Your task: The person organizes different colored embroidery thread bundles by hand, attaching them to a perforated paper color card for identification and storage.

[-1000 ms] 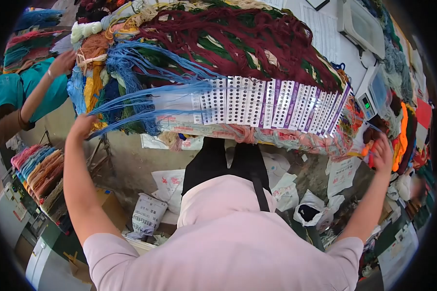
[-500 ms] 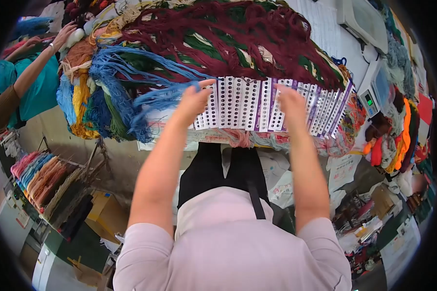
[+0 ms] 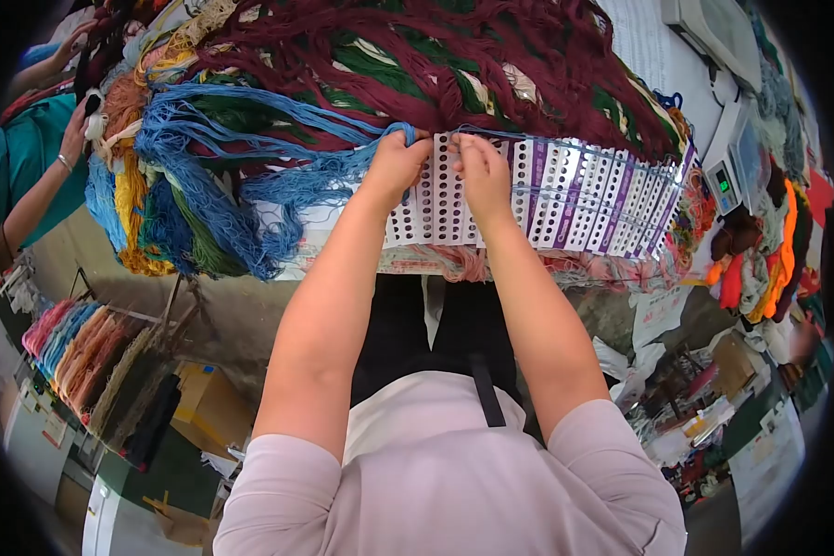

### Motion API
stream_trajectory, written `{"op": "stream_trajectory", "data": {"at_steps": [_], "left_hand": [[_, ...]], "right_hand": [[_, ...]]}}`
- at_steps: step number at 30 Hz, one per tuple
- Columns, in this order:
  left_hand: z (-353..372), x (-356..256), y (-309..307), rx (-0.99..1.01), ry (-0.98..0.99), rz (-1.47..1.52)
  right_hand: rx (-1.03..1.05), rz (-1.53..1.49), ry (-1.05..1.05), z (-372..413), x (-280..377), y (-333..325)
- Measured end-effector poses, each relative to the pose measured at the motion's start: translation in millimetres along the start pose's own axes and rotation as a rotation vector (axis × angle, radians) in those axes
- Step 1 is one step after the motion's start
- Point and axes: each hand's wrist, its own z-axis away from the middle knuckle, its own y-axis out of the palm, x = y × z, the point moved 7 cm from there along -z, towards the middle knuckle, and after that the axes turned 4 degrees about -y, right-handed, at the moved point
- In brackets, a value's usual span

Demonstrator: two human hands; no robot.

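Note:
A row of white and purple cards punched with round holes (image 3: 565, 195) lies along the front edge of the table. My left hand (image 3: 397, 171) is closed around a bunch of blue yarn (image 3: 343, 167) at the left end of the row. Close beside it, my right hand (image 3: 484, 178) pinches thin blue strands above the cards, its fingertips partly hiding them. Several blue strands run rightward across the cards. Behind both hands spreads a heap of maroon yarn (image 3: 417, 74) with green and cream skeins in it.
At the far left another person's hand (image 3: 72, 139) touches the yarn pile. A digital scale (image 3: 727, 176) stands right of the cards. Orange yarn (image 3: 780, 250) hangs at the right edge. Below left are a rack of coloured skeins (image 3: 93, 357) and a cardboard box (image 3: 208, 408).
My hands have come closer together, the right one moving left. Blue strands now stretch across the cards to the right. The other person's hand has moved lower.

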Motion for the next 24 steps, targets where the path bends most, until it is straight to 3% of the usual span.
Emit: {"op": "stream_trajectory", "data": {"at_steps": [3, 5, 11, 15, 18, 21, 23, 24], "left_hand": [[-0.9, 0.1, -0.5, 0.038, -0.016, 0.011], [-1.9, 0.9, -1.2, 0.061, -0.030, 0.027], [4.1, -7.2, 2.9, 0.033, -0.050, -0.013], [2.2, -9.3, 2.5, 0.016, -0.040, -0.041], [3.9, -9.2, 3.3, -0.016, -0.034, -0.065], [-0.1, -8.8, -1.6, -0.091, 0.097, -0.179], [2.7, -12.8, -15.2, -0.243, 0.221, -0.300], [5.3, -11.3, -27.1, -0.224, 0.233, -0.206]], "right_hand": [[-0.056, -0.191, 0.044, 1.4, 2.7, -1.6], [-0.124, 0.163, -0.087, 2.2, 13.2, -4.6], [-0.333, 0.360, -0.229, 6.7, 35.6, -2.3], [-0.222, 0.574, -0.413, 15.0, 55.9, 11.6], [-0.156, 0.460, -0.392, 23.3, 52.2, 8.3], [-0.106, 0.332, -0.338, 23.4, 48.8, -2.7], [-0.072, 0.390, -0.326, 22.9, 50.9, -8.1], [-0.060, 0.449, -0.309, 23.0, 61.5, -10.9]]}}
